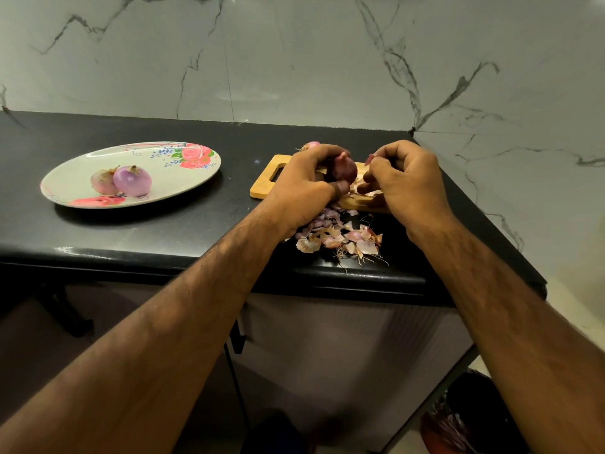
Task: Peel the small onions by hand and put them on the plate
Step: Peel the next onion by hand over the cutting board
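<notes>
Left hand (pixel 307 178) around onion (pixel 345 168), tip up

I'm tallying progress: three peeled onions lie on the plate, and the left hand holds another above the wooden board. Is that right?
Not three: the head view shows two peeled onions on the plate. The rest stands: the left hand grips another onion above the wooden board, while the right hand pinches a bit of skin.
</notes>
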